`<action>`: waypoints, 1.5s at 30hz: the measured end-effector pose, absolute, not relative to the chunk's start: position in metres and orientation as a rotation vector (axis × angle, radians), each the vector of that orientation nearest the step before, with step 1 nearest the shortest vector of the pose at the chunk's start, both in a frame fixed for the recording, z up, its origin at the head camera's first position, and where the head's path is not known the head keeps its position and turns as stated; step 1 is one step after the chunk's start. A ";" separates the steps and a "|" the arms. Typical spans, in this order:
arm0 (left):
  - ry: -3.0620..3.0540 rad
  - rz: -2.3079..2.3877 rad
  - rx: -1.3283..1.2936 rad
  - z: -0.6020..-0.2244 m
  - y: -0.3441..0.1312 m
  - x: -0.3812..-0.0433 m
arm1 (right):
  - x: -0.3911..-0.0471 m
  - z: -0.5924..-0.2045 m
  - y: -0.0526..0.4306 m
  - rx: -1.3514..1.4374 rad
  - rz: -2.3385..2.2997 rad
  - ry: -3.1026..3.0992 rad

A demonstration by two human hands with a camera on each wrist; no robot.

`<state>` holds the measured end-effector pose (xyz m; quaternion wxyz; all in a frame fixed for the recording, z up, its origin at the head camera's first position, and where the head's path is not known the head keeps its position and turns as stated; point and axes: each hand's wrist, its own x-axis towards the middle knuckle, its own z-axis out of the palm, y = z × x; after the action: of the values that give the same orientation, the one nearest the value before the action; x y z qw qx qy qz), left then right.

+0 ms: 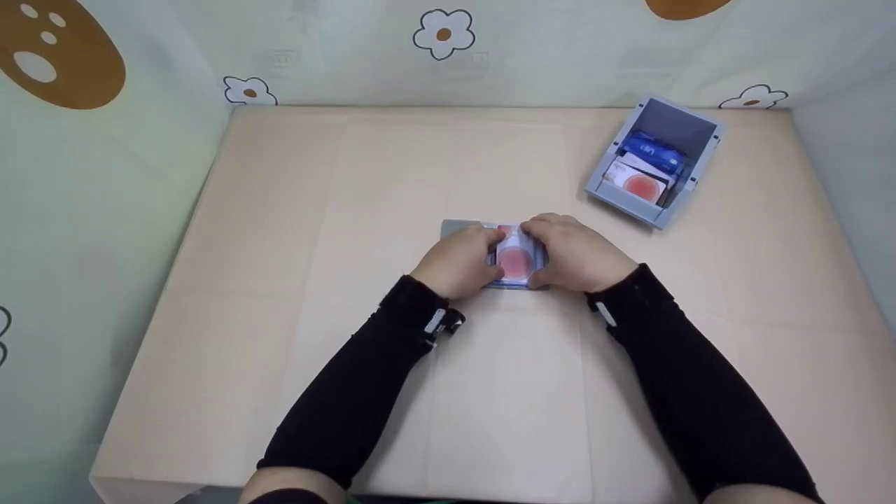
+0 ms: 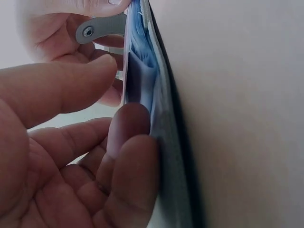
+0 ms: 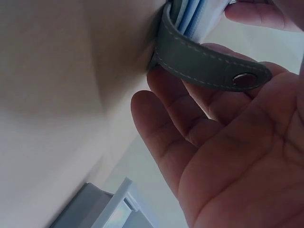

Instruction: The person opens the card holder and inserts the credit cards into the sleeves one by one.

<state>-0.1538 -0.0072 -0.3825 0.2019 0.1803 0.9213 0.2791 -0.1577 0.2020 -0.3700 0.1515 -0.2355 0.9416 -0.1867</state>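
Observation:
A grey card holder (image 1: 456,226) lies on the table in front of me, opened to its bluish clear sleeves (image 2: 145,42). On top is a white card (image 1: 516,241) with a pink circle. My left hand (image 1: 463,262) grips the left edge, its thumb over the card side and its fingers against the sleeves in the left wrist view. From the right, my right hand (image 1: 575,252) holds the holder, thumb at the near corner and index finger at the far one. The holder's snap strap (image 3: 209,66) sticks out over the right fingers in the right wrist view.
At the back right of the table (image 1: 336,182) stands a grey bin (image 1: 689,119). Inside it are a blue packet (image 1: 654,152) and a white card with a red circle (image 1: 633,180). A patterned wall covering (image 1: 350,56) borders the far edge.

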 end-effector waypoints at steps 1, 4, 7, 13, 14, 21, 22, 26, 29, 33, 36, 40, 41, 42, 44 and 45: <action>2.576 0.776 0.511 -0.383 -0.007 -0.154 | -0.158 -0.370 0.202 -0.676 -0.536 2.704; 2.580 0.773 0.539 -0.383 -0.007 -0.152 | -0.158 -0.372 0.203 -0.677 -0.531 2.709; 2.584 0.771 0.565 -0.384 -0.007 -0.151 | -0.159 -0.373 0.203 -0.677 -0.527 2.707; 2.584 0.749 0.602 -0.386 -0.005 -0.150 | -0.161 -0.374 0.203 -0.650 -0.532 2.696; 2.585 0.742 0.607 -0.387 -0.005 -0.150 | -0.161 -0.375 0.202 -0.644 -0.537 2.693; 2.594 0.726 0.611 -0.388 -0.004 -0.150 | -0.164 -0.376 0.202 -0.595 -0.582 2.657; 2.594 0.726 0.610 -0.388 -0.004 -0.150 | -0.164 -0.376 0.201 -0.591 -0.587 2.655; 2.596 0.723 0.608 -0.388 -0.004 -0.150 | -0.165 -0.377 0.201 -0.585 -0.585 2.666; 2.595 0.726 0.604 -0.388 -0.003 -0.150 | -0.165 -0.378 0.201 -0.581 -0.580 2.676; 2.595 0.716 0.592 -0.388 -0.003 -0.150 | -0.165 -0.378 0.201 -0.588 -0.584 2.689; 2.605 0.694 0.582 -0.389 -0.003 -0.149 | -0.165 -0.379 0.201 -0.604 -0.578 2.707; 2.627 0.664 0.584 -0.388 -0.001 -0.148 | -0.166 -0.380 0.200 -0.612 -0.569 2.724; 2.635 0.653 0.590 -0.388 0.000 -0.148 | -0.166 -0.380 0.200 -0.609 -0.566 2.723; 2.641 0.643 0.597 -0.388 0.000 -0.147 | -0.166 -0.379 0.200 -0.609 -0.565 2.723; 2.650 0.621 0.611 -0.387 0.001 -0.147 | -0.167 -0.379 0.201 -0.611 -0.563 2.721; 2.653 0.610 0.612 -0.387 0.001 -0.147 | -0.167 -0.379 0.201 -0.609 -0.562 2.724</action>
<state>-0.1466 0.0010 -0.3868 0.1748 0.2161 0.9362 0.2151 -0.1674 0.2014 -0.3785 0.1468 -0.2117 0.9463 -0.1953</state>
